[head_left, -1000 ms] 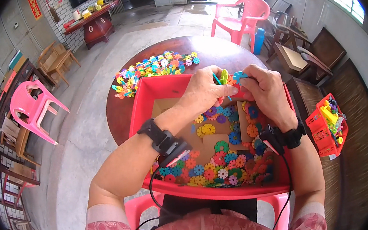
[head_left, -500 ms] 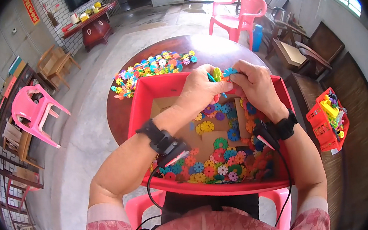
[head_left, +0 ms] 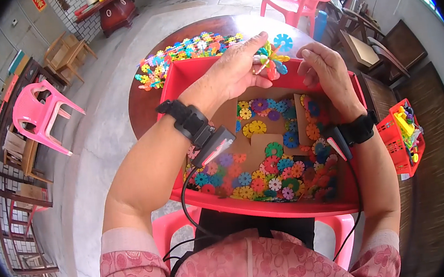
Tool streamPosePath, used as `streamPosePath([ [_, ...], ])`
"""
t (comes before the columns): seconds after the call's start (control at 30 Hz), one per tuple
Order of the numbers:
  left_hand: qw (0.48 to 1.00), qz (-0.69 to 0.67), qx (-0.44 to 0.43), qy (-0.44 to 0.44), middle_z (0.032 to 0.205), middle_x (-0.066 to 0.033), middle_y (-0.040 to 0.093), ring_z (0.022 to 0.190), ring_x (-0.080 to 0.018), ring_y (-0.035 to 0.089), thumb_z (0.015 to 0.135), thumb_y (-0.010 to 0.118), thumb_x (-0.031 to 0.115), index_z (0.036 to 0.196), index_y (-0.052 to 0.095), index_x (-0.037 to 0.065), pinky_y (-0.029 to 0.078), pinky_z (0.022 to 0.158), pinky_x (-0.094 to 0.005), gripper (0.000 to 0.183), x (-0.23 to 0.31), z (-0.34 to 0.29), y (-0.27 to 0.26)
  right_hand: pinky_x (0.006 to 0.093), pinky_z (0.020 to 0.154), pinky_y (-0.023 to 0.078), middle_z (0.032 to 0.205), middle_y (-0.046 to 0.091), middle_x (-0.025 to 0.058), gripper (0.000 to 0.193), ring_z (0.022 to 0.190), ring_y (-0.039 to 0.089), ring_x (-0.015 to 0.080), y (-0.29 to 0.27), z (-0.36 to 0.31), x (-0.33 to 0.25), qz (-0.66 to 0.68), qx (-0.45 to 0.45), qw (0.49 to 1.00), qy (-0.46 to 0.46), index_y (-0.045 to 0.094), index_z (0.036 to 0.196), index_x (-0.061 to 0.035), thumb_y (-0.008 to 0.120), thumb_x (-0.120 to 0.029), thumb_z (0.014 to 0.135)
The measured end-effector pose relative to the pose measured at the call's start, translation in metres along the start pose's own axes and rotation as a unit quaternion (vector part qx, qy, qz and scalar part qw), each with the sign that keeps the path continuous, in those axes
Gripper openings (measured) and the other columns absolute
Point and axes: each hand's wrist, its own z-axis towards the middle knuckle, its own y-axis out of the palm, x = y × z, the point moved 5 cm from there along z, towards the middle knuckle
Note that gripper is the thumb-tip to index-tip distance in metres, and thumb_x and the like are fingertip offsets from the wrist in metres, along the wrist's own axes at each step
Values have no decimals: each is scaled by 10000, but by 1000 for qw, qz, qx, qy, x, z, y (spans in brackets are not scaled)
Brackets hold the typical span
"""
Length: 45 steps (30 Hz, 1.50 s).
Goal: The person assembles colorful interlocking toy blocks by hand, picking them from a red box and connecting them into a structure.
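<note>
Above the far part of a red box [head_left: 272, 209], my left hand [head_left: 231, 70] holds a cluster of interlocking flower discs [head_left: 270, 60] between thumb and fingers. Yellow, green, orange, white and blue pieces stick out of it at different angles, with a blue disc [head_left: 283, 42] on its far side. To the right, apart from the cluster, my right hand [head_left: 328, 70] has loosely curled fingers, and nothing shows in them. Many loose flower discs [head_left: 274, 185] in mixed colours lie in the box, among cardboard dividers [head_left: 266, 143].
Joined discs [head_left: 191, 50] are piled on the round wooden table [head_left: 143, 111] beyond the box. A red basket of toys [head_left: 403, 135] stands at the right on a dark wooden bench [head_left: 431, 116]. Pink plastic chairs [head_left: 46, 116] stand around the room.
My right hand has come away from the cluster and moved right. My left hand keeps the cluster, now turned, with its fingers more spread. The view has tilted down slightly.
</note>
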Motion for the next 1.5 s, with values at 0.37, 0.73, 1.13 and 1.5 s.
streamPosePath([
  [0.37,994,69,6,87,1020,-160,604,848,-265,657,951,528,346,1172,530,14,567,618,-323,398,11,8,-2,371,593,477,684,600,135,83,649,610,301,46,-21,1,-228,-217,936,-159,587,850,-9,573,-55,782],
  [0.73,996,84,-20,39,791,-69,608,632,-127,576,964,507,216,1012,564,32,500,522,-250,198,5,6,5,399,696,510,973,575,145,363,860,617,316,154,-122,30,-240,-446,821,-262,581,1082,-98,625,-65,723],
  [1.13,997,21,-27,70,1019,-148,578,809,-241,649,959,518,306,1169,510,8,567,592,-331,365,4,4,2,394,683,531,1028,567,138,498,859,633,326,164,-132,26,-207,-419,832,-300,528,1168,-87,677,-90,693],
  [1.5,999,2,5,51,974,-75,622,809,-196,645,860,677,186,1027,562,53,563,614,-337,242,7,-1,-5,270,581,492,766,634,79,177,640,613,142,57,-30,-45,-53,-238,968,-56,615,932,-8,619,24,758],
])
